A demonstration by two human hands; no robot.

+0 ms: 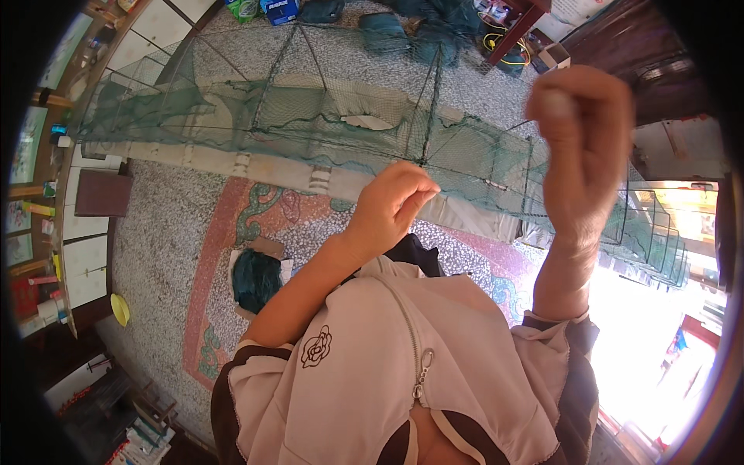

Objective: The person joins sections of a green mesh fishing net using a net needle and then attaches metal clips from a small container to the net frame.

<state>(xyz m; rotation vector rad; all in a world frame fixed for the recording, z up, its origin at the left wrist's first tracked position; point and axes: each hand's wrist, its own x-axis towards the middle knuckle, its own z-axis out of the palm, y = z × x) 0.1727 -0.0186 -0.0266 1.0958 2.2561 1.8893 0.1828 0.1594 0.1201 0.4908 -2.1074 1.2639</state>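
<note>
**Pinched left hand (395,203) lay over rod-framed green netting (372,143)**

The netting stretched from ten o'clock round to three o'clock, its mesh spread on dark rods. The left hand sat just above centre, toward twelve o'clock, thumb and fingertips drawn narrowly together; whether a strand lay between them, or the hand touched the mesh, could not be told. At two o'clock the right hand (583,136) was raised and blurred, fingers curled in; whether it gripped anything could not be told either.

A dark green bundle (257,280) rested on the patterned speckled floor (159,256) at eight o'clock. At one o'clock a yellow cord (487,40) looped near a reddish-brown table leg (513,32); a blue package (280,11) stood at eleven.
</note>
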